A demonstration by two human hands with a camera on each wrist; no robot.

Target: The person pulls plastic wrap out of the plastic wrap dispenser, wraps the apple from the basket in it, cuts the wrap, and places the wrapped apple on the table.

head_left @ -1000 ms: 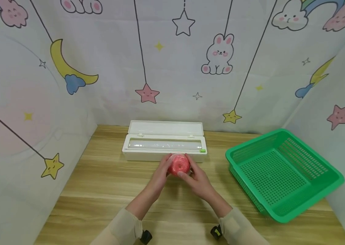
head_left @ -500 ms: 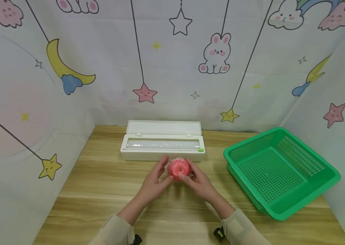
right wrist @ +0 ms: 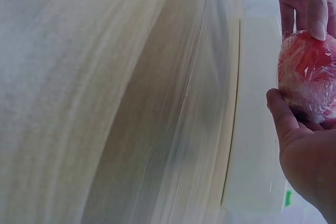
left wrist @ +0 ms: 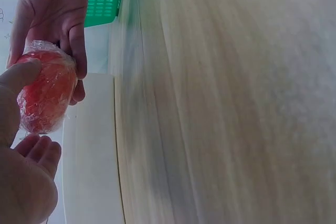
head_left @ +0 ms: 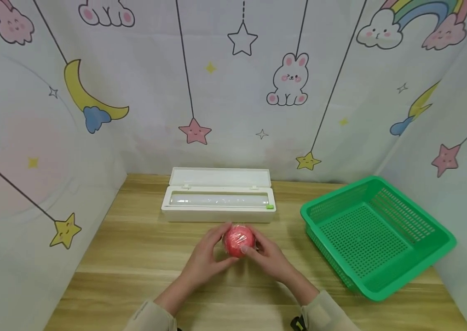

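Note:
A red apple (head_left: 238, 240) wrapped in clear cling film is held up between both hands, over the table in front of the cling film box. The left hand (head_left: 201, 261) pinches its left side, thumb low on the near face and fingertips at the far edge. On the opposite side the right hand (head_left: 273, 263) grips it, with the thumb across the near face. In the left wrist view, crinkled film bunches at the end of the apple (left wrist: 47, 90) near the right hand's fingers. The right wrist view shows the left thumb (right wrist: 317, 29) pressing the film.
Behind the hands stands a white cling film box (head_left: 218, 215), its lid (head_left: 221, 177) raised and a film roll (head_left: 218, 200) inside. A green slider (head_left: 270, 207) sits at its right end. To the right is a green plastic basket (head_left: 341, 257). Printed cloth walls surround the wooden table (head_left: 134, 257).
The left hand loosened from the apple, spread its fingers, then took hold again. The apple has turned and come nearer the body; its dimple no longer shows. The right hand kept its grip.

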